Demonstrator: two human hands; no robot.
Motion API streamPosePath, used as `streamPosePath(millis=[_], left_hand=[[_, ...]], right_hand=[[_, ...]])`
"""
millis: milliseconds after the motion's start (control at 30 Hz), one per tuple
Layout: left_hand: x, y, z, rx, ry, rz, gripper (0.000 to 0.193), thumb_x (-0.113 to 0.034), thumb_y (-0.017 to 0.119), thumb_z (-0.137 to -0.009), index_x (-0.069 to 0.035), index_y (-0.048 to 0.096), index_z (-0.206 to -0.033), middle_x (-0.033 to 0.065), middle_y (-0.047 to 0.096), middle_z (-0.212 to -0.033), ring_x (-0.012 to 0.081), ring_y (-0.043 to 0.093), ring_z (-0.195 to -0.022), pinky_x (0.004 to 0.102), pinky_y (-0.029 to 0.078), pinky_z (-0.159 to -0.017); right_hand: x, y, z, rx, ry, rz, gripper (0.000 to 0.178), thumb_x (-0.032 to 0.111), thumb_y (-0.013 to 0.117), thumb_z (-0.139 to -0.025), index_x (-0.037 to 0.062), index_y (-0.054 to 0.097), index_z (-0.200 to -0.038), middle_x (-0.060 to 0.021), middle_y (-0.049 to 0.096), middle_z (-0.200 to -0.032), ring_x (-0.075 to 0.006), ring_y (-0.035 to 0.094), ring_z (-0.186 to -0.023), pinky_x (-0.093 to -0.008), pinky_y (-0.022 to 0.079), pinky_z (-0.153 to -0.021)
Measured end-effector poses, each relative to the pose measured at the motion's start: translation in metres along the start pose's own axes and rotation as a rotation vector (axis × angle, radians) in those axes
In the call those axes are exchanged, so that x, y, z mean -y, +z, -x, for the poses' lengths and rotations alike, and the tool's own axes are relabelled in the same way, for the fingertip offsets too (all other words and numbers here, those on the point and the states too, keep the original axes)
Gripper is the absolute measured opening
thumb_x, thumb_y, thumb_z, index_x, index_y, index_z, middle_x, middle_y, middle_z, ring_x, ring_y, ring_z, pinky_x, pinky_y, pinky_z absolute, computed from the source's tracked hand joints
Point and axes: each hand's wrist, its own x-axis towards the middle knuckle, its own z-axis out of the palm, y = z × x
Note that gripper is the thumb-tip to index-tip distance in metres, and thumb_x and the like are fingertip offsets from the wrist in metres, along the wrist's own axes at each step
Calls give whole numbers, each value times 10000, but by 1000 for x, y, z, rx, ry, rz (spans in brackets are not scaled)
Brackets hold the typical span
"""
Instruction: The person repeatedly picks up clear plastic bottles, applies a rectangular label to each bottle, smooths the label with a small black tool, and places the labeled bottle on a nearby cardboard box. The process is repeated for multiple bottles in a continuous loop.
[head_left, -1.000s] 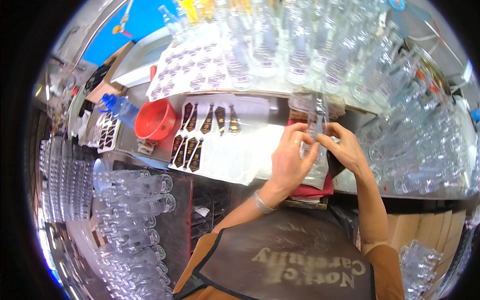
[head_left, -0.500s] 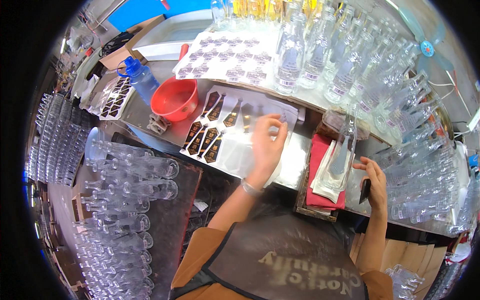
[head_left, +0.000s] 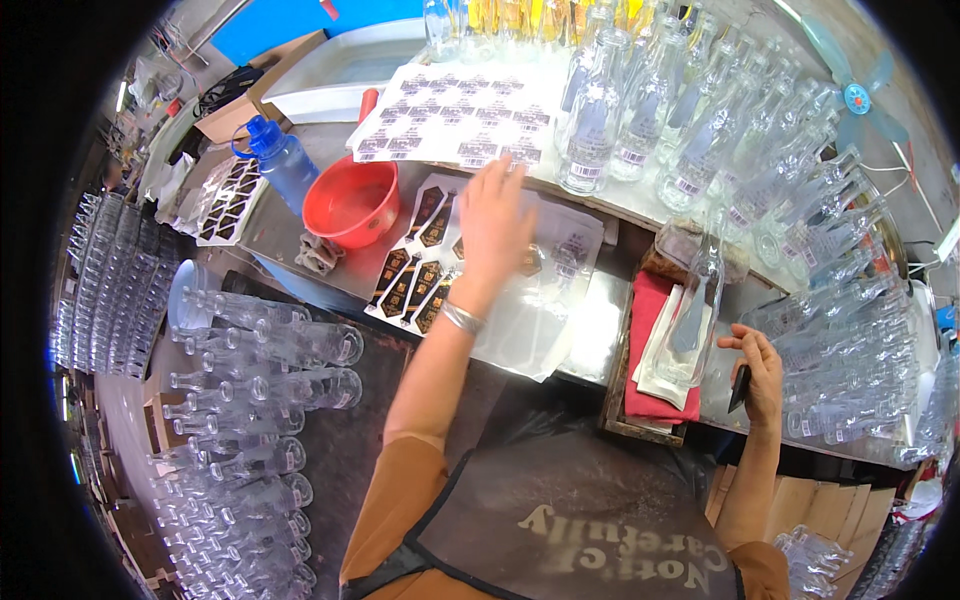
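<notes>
My left hand [head_left: 497, 225] is over the sheet of black-and-gold stickers [head_left: 407, 285], its fingers stretched toward the far side; its edge is blurred and nothing shows in it. Dark tie-shaped stickers sit on the sheet's left part, with bare backing to the right. My right hand [head_left: 759, 372] is closed on a small flat black piece [head_left: 740, 388], perhaps a scraper. Just left of that hand, a clear glass bottle [head_left: 692, 335] lies on a folded white cloth [head_left: 654, 352] over a red cloth [head_left: 647, 310], in a shallow wooden tray [head_left: 612, 400].
Labelled bottles [head_left: 592, 130] crowd the raised shelf and the right side. A sheet of printed labels [head_left: 450, 115] lies on that shelf. At left are a red bowl [head_left: 350, 205], a blue water bottle [head_left: 285, 165] and rows of lying bottles [head_left: 260, 385]. A fan [head_left: 855, 98] stands far right.
My left hand has moved left and away from me, over the sticker sheet, its fingers straightening from a curl. My right hand stays beside the bottle with the black piece.
</notes>
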Motion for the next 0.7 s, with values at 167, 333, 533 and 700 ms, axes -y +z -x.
streamPosePath(millis=[167,333,533,700], left_hand=[[41,11,-22,51,171,-129,391,-128,739,-814,-77,653,-1193,61,649,-1256,261,531,-1260,433,384,-1047],[36,-6,-19,-59,63,68,165,-102,723,-854,-81,731,-1017,32,726,-988,195,667,-978,345,477,-900],[-22,-35,-1,314,-786,1149,283,-166,687,-958,56,690,-1132,40,719,-965,72,651,-827,221,499,-718],[-113,-36,14,473,-340,850,420,-194,679,-959,33,618,-1306,120,654,-1290,162,616,-1135,301,483,-972]], right_hand=[[-3,4,-5,14,-10,71,332,278,596,-1013,3,651,-1191,-24,737,-961,-5,470,-685,-180,379,-647],[-11,-1,-3,14,-25,84,310,249,594,-1010,3,654,-1189,-32,738,-951,-16,489,-687,-189,386,-644],[-19,-11,0,6,-40,69,319,246,569,-1026,-16,641,-1193,-72,732,-983,-16,501,-585,-171,387,-539],[-13,-1,-1,60,-124,64,345,270,571,-1018,-14,644,-1201,-33,729,-985,-28,514,-720,-195,412,-658]])
